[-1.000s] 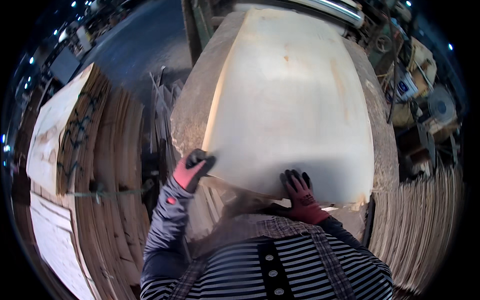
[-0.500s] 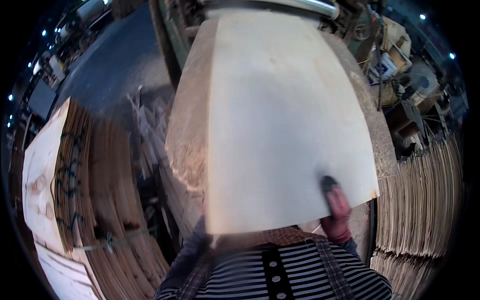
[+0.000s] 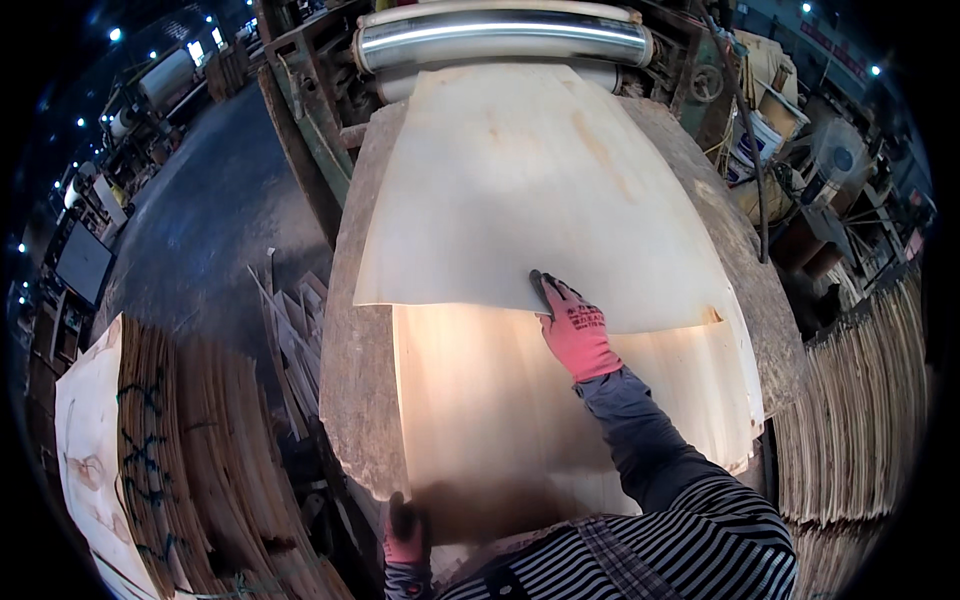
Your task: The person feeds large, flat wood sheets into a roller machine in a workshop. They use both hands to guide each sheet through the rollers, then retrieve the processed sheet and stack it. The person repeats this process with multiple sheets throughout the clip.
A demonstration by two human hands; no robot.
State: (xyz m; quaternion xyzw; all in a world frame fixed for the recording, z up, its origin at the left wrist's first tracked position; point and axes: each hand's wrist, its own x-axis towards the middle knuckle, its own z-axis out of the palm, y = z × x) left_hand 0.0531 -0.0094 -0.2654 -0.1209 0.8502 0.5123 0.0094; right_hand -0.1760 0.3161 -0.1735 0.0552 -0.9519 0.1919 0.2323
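Observation:
A pale wood veneer sheet (image 3: 520, 190) stretches from the rollers toward me. My right hand (image 3: 572, 325), in a pink glove with dark fingertips, lies on its near edge with the fingers stretched out. Beneath it is a second, warmer-toned veneer sheet (image 3: 500, 410), reaching almost to my body. Low in the view, my left hand (image 3: 404, 535), gloved alike, is bunched at the near left corner of this lower sheet. Its fingers are dark and partly hidden, and appear closed on the sheet's edge.
The sheets lie on a worn table (image 3: 360, 400) in front of a machine with a shiny metal roller (image 3: 500, 42). Stacked veneer (image 3: 215, 450) stands at left, another stack (image 3: 850, 420) at right. Wood scraps (image 3: 295, 330) lie beside the table. A fan (image 3: 840, 160) stands at the far right.
The upper sheet has moved forward toward the rollers, uncovering the lower sheet. My right hand has gone forward and left with it. My left hand has come into view at the near left.

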